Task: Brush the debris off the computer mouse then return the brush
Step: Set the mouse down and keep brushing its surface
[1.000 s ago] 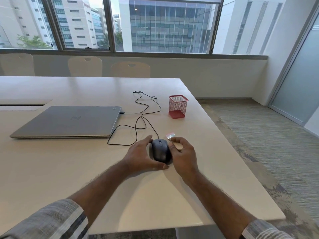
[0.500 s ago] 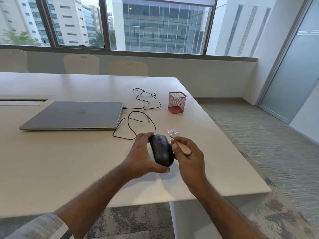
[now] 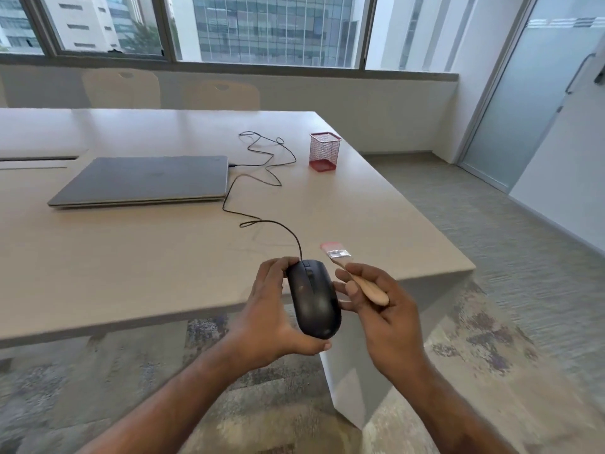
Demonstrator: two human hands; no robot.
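A black wired computer mouse (image 3: 313, 298) is held in the air over the table's front edge, top side up, by my left hand (image 3: 274, 317), which grips its left side and rear. My right hand (image 3: 383, 314) is just right of the mouse, closed on the wooden handle of a small paintbrush (image 3: 355, 275). The brush has a metal ferrule and pinkish bristles that point away from me, up and to the left, clear of the mouse. The mouse's black cable (image 3: 262, 178) loops back over the table.
A shut grey laptop (image 3: 144, 181) lies on the beige table (image 3: 131, 257) at the left, with the cable plugged into its right side. A red mesh pen cup (image 3: 324, 151) stands at the far right of the table. Chairs and windows lie beyond; carpet below.
The mouse rested on the table under both hands; my left hand has lifted it toward me, past the table edge. My right hand has drawn the brush apart from it.
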